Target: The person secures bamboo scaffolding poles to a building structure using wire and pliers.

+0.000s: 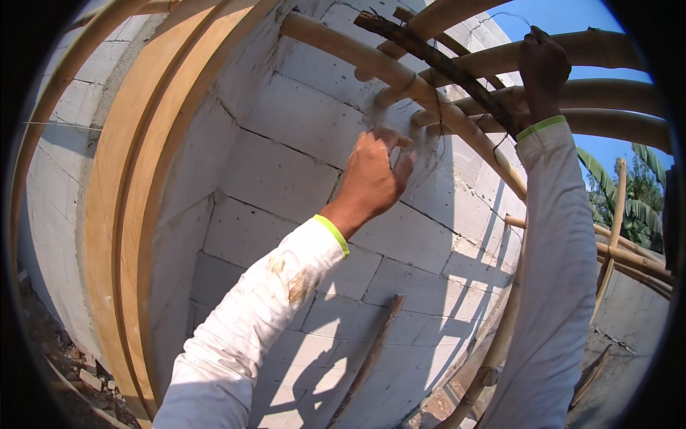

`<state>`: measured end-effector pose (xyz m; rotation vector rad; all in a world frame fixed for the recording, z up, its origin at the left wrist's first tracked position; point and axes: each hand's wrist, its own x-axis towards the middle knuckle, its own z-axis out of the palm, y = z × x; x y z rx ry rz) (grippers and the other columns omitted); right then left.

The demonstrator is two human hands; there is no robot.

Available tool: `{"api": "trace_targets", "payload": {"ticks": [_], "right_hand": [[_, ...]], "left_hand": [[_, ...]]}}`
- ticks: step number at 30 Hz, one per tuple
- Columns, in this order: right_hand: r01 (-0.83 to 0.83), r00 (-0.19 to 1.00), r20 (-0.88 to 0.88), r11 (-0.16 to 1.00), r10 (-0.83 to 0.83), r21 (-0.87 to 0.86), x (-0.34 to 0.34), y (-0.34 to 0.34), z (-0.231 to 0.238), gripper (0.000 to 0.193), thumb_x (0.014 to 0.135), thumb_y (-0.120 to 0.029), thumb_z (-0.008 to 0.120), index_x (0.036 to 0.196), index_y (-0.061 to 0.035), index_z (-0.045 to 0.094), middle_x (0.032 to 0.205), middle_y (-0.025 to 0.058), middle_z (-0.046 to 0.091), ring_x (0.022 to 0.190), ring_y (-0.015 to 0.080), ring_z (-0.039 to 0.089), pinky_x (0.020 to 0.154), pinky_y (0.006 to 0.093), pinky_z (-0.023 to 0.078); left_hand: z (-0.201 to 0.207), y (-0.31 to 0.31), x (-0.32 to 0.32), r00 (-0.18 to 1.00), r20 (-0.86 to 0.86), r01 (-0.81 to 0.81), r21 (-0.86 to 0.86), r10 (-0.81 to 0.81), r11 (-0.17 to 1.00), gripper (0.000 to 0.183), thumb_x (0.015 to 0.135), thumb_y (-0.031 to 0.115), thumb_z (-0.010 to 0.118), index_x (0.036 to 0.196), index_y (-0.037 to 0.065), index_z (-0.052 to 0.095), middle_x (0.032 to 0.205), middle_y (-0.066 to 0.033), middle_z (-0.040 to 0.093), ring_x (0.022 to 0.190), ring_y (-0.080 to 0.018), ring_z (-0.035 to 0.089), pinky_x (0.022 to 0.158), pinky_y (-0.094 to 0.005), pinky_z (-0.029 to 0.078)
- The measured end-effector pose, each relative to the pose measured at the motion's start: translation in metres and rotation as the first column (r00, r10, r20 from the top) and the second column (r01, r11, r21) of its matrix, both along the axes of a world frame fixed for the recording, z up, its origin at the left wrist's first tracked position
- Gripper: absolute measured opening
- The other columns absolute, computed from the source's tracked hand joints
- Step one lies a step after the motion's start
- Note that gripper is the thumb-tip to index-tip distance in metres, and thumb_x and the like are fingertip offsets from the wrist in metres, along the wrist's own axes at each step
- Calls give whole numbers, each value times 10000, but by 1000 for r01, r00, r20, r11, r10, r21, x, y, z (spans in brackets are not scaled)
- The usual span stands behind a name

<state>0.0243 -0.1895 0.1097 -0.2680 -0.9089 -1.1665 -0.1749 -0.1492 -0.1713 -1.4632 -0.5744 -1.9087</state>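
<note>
My left hand (375,171) is raised in front of the block wall, with its thumb and fingers curled in. Whether anything is between its fingertips I cannot make out. Just beside it, thin dark tie wires (439,129) dangle from a slanting bamboo pole (350,53). Higher up at the right, my right hand (544,64) is closed against the upper bamboo pole (607,51). From its fingertips a thin wire (493,16) curves off to the left. A dark, rough stick (443,64) crosses the poles between my hands.
A wooden frame (136,179) stands at the left against the white block wall (286,171). Several bamboo poles (614,96) run overhead to the right. A thin wooden stick (368,361) leans below, and rubble (86,379) lies lower left. Banana leaves (639,214) show beyond.
</note>
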Motion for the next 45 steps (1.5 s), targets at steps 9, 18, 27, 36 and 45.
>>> {"api": "trace_targets", "payload": {"ticks": [9, 18, 27, 36, 45], "right_hand": [[249, 969, 78, 912, -236, -325, -8, 7, 27, 370, 863, -294, 440, 1069, -155, 715, 1027, 150, 696, 1002, 365, 634, 916, 445, 481], [-21, 999, -21, 991, 24, 129, 54, -11, -38, 330, 902, -306, 543, 1146, -156, 706, 979, 127, 719, 906, 267, 688, 826, 352, 517], [-403, 885, 43, 810, 463, -426, 71, -59, -226, 277, 988, -243, 539, 1166, -107, 702, 737, 28, 661, 504, 19, 453, 436, 250, 332], [-429, 881, 56, 843, 470, -323, 42, -21, -269, 264, 942, -124, 558, 1150, -33, 692, 1027, 114, 725, 717, 98, 660, 677, 239, 518], [-544, 834, 75, 838, 546, -51, 13, -13, -202, 276, 957, -149, 542, 1154, -18, 685, 935, 88, 735, 793, 128, 676, 723, 273, 525]], "left_hand": [[-10, -12, -23, 999, 29, -34, -39, 35, 999, 242, 863, 181, 624, 1037, 15, 652, 1045, -135, 621, 1020, -297, 563, 889, -386, 454], [5, -27, -24, 997, 67, 15, 136, -25, 991, 224, 892, 209, 628, 1006, 17, 649, 1055, -109, 629, 974, -234, 596, 864, -366, 480], [80, -36, 23, 978, 109, -206, 600, 176, 773, 311, 913, 275, 642, 1066, 5, 640, 945, -118, 661, 956, -235, 627, 862, -355, 500], [66, -10, 46, 466, 127, 884, -119, -876, 453, 326, 1025, 324, 438, 1025, 34, 586, 678, 21, 536, 567, -59, 511, 496, -225, 409], [62, -24, 4, 780, 116, 626, -166, -615, 762, 700, 938, 555, 474, 1291, -49, 460, 1262, -199, 502, 1137, -304, 510, 1007, -395, 372]]}}
